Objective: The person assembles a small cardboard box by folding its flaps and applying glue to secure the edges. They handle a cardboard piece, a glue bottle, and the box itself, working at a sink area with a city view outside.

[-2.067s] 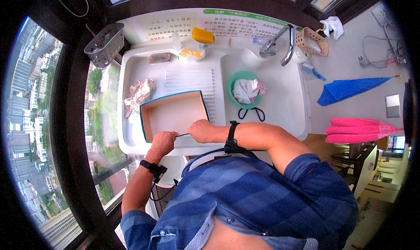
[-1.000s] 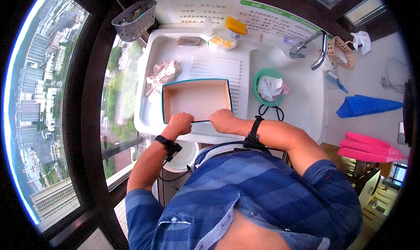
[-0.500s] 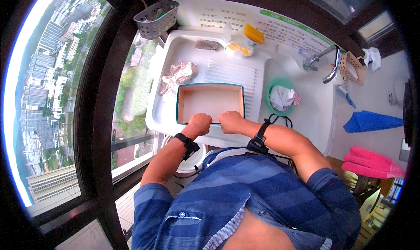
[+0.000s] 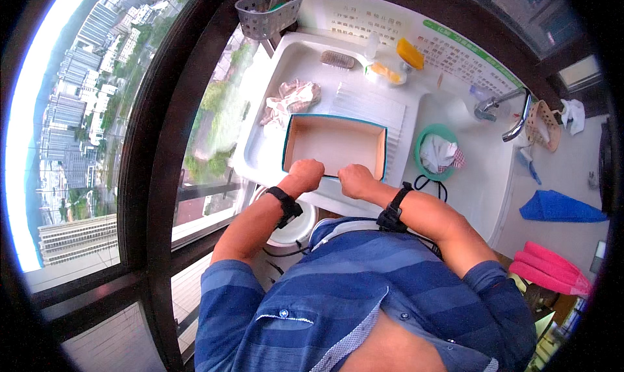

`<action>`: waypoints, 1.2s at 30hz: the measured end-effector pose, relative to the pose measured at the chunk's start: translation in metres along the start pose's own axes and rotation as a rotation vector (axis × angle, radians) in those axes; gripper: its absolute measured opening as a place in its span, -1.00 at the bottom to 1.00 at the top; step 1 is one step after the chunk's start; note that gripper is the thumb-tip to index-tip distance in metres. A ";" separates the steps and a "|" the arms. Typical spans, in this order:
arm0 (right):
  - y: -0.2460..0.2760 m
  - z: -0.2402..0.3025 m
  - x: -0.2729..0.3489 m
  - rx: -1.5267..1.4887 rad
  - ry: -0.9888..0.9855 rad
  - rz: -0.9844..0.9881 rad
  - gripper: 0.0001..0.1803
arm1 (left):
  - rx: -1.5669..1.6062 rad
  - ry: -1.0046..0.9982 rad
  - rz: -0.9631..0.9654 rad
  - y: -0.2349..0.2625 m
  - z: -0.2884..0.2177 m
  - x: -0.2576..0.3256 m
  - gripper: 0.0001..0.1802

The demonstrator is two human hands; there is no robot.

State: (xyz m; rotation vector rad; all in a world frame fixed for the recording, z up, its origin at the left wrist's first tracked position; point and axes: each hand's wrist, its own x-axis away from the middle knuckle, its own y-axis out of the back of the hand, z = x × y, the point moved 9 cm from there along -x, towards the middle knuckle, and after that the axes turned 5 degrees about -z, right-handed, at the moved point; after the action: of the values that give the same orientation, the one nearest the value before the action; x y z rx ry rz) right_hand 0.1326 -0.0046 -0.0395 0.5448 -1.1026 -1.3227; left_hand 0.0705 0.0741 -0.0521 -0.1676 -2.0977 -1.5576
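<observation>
We're holding: left hand [image 4: 307, 175] and right hand [image 4: 355, 180] look closed on the box [image 4: 335, 144] at its near rim; next move wants even grip.

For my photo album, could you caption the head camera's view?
Left hand and right hand grip the near rim of an open box over a white sink, green basin to the right.
</observation>
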 end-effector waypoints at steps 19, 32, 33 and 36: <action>0.004 0.002 -0.004 -0.009 -0.023 0.119 -0.83 | -0.008 -0.005 -0.077 0.005 0.011 0.008 -0.89; -0.003 0.018 -0.027 -0.046 -0.004 0.081 -0.82 | 0.035 0.010 -0.103 0.002 0.014 0.006 -0.89; -0.003 0.021 -0.026 -0.050 0.027 0.080 -0.83 | 0.045 0.005 -0.117 0.001 0.014 0.005 -0.88; -0.009 0.018 -0.024 -0.044 0.083 0.068 -0.84 | 0.009 -0.007 -0.105 -0.018 0.022 0.001 -0.86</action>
State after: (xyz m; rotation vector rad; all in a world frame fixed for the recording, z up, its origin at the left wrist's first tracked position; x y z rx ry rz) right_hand 0.1157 0.0208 -0.0477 0.5202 -1.0134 -1.2517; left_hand 0.0552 0.0882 -0.0714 -0.0607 -2.1497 -1.6089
